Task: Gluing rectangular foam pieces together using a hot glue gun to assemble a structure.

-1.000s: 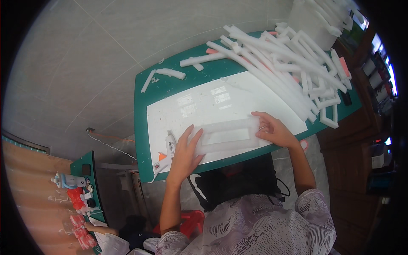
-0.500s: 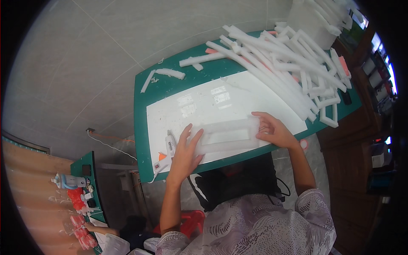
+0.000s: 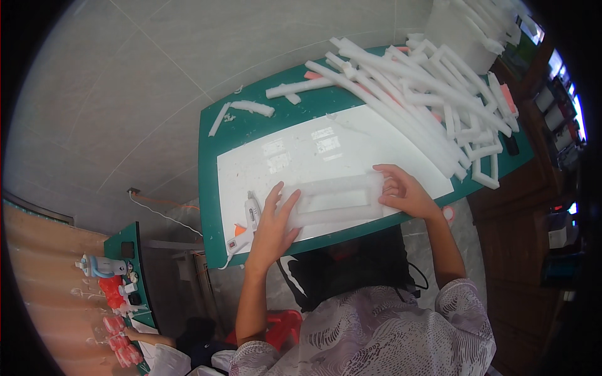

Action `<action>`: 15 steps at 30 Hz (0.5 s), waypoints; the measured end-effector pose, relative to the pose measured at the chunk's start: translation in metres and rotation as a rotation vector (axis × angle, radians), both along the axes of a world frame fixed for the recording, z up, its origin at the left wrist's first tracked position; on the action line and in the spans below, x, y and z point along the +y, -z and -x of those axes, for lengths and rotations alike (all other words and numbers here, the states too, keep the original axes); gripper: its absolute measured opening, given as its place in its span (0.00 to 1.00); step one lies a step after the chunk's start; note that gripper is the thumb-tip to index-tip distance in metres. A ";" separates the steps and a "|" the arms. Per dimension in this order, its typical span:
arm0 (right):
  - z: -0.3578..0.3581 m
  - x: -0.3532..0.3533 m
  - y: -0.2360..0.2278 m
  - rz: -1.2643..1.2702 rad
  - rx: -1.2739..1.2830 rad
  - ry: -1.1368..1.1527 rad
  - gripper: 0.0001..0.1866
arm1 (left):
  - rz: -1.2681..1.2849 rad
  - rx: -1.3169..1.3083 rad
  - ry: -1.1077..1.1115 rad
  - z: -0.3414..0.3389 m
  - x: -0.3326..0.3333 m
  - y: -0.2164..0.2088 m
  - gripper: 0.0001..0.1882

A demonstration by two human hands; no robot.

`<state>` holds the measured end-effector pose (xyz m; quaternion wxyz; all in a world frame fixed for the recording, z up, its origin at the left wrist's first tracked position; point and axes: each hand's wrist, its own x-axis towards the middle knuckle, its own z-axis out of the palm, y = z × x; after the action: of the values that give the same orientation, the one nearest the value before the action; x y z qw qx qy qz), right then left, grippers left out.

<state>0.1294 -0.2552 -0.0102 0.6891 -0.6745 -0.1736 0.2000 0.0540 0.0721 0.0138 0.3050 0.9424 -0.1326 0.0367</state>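
White foam frame (image 3: 338, 217) spans between left hand (image 3: 273, 225) and right hand (image 3: 406, 193), its ends pinched by both.

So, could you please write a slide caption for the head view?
White foam frame with the left hand and right hand at opposite ends, glue gun at left.

We counted two green tables: the near table (image 3: 211, 175) and a far table (image 3: 115, 245) off to the left. Our two hands, the left hand (image 3: 271, 229) and the right hand (image 3: 404, 193), held one foam frame (image 3: 338, 216) at the near table's front edge. We had one glue gun (image 3: 252, 214) by the front left corner, two larger scraps (image 3: 251, 108) toward the back left corner, and one white sheet (image 3: 351, 147). Foam strips (image 3: 433, 83) heaped at the back right corner overlapped too much for us to count.
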 end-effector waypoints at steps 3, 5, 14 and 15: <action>0.001 0.000 -0.002 0.037 -0.013 0.013 0.34 | 0.002 -0.009 0.007 0.000 -0.001 0.001 0.45; 0.001 -0.001 -0.003 0.040 -0.006 0.010 0.34 | 0.001 -0.002 0.004 0.000 -0.001 0.000 0.45; 0.003 0.000 -0.003 0.049 -0.033 0.015 0.33 | 0.000 0.003 -0.003 0.000 -0.001 -0.001 0.45; 0.003 0.000 -0.003 0.049 -0.033 0.015 0.33 | 0.000 0.003 -0.003 0.001 -0.002 -0.001 0.45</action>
<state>0.1269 -0.2555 -0.0070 0.6708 -0.6957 -0.1749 0.1881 0.0534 0.0706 0.0148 0.3052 0.9426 -0.1305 0.0359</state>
